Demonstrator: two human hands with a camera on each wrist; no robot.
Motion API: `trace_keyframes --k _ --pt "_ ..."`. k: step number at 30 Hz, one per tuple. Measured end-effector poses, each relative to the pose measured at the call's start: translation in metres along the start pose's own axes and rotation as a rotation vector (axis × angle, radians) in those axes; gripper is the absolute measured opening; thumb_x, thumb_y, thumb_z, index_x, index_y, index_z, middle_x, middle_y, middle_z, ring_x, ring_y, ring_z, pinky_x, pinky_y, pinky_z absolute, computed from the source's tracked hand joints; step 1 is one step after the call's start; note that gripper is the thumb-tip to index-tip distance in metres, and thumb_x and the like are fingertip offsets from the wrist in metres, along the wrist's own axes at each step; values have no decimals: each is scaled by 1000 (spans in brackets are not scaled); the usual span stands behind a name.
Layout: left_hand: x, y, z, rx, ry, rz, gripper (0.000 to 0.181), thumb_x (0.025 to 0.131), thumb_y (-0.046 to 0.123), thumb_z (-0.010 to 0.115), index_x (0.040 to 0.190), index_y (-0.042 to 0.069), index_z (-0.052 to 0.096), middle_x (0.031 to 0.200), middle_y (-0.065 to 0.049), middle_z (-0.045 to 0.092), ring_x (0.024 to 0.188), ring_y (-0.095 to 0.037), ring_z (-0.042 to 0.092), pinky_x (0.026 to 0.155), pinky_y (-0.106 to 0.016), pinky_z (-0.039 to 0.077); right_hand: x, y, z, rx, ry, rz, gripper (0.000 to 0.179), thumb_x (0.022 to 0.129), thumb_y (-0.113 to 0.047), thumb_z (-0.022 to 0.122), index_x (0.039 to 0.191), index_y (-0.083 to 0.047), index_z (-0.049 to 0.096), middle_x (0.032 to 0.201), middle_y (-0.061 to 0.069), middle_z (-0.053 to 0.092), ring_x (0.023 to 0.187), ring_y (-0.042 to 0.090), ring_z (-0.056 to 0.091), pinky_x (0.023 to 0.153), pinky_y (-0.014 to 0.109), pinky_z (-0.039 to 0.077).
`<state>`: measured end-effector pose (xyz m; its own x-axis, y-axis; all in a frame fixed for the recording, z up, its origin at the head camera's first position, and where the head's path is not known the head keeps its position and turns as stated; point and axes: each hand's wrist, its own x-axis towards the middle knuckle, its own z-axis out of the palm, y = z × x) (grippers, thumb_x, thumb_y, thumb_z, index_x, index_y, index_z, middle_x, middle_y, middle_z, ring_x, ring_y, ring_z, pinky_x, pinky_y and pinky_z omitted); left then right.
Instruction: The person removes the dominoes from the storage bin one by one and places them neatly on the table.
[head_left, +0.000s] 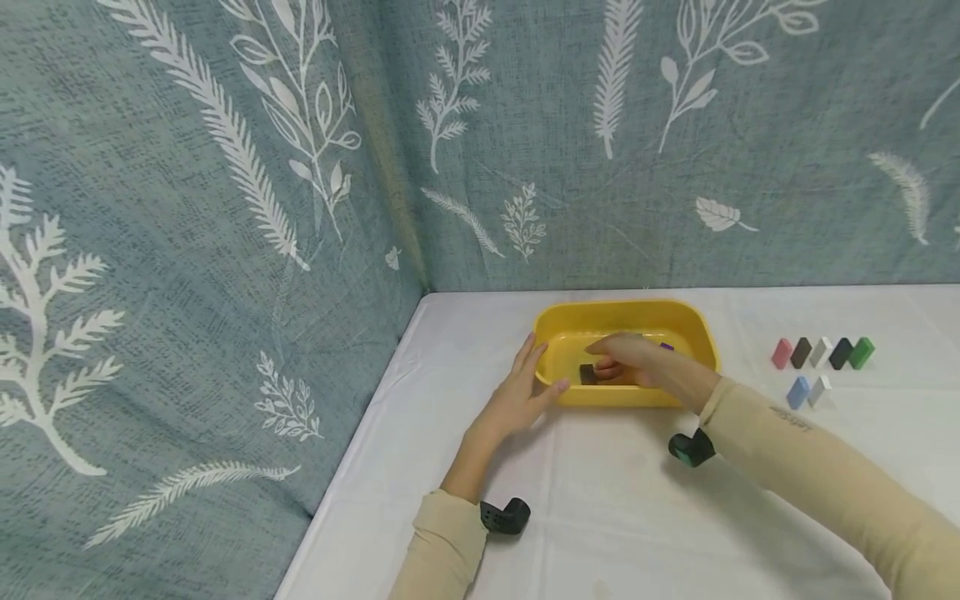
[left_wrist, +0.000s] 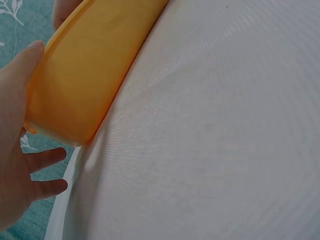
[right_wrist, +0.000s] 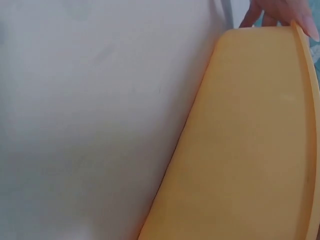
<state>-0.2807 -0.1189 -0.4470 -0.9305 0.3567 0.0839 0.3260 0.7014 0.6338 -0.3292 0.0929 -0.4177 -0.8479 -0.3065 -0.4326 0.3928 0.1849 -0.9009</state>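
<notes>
A yellow plastic tub (head_left: 551,322) stands on the white-covered table. My left hand (head_left: 517,400) rests at its left end with spread fingers, the thumb at the near rim. In the left wrist view the left hand (left_wrist: 15,145) shows its thumb against the tub's wall (left_wrist: 90,70) and two fingers extended below. My right hand (head_left: 626,357) reaches inside the tub, fingers bent, beside a small dark block (head_left: 588,374). Whether the fingers pinch that block is unclear. A purple piece (head_left: 666,346) shows behind the right wrist. The right wrist view hides the right hand behind the tub's side.
Several small blocks stand on the table right of the tub: a pink block (head_left: 782,353), a green block (head_left: 862,352) and others in one row, with a blue block (head_left: 798,392) and a white block (head_left: 821,391) nearer. A leaf-patterned curtain (head_left: 600,208) hangs behind and at left.
</notes>
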Motion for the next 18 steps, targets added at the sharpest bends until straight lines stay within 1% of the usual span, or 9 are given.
trace_keyframes --k 5,9,15,18 --pt "0 1 0 -2 -3 -2 82 93 61 44 153 11 18 160 1 -3 137 -36 26 104 -54 30 3 -1 7 0 5 4 50 97 -14 52 137 11 36 88 9 43 70 12 52 74 27 51" --pt "-1 2 0 -1 -4 -4 82 94 61 44 153 11 18 159 2 -3 138 -34 25 105 -54 30 6 -3 11 -38 2 15 53 97 -15 53 139 11 34 97 11 43 76 15 52 78 28 51" --pt "-1 2 -1 -4 -11 -16 82 93 62 44 153 12 18 160 2 -3 137 -34 26 104 -54 30 9 -5 18 -80 -25 22 54 97 -15 53 139 11 32 102 14 42 80 17 51 75 26 51" --pt "-1 1 0 0 -10 -10 83 93 62 43 153 11 18 160 2 -3 137 -34 26 104 -54 30 10 -7 22 -71 -44 25 55 97 -13 53 140 11 30 104 15 43 80 18 52 77 27 51"
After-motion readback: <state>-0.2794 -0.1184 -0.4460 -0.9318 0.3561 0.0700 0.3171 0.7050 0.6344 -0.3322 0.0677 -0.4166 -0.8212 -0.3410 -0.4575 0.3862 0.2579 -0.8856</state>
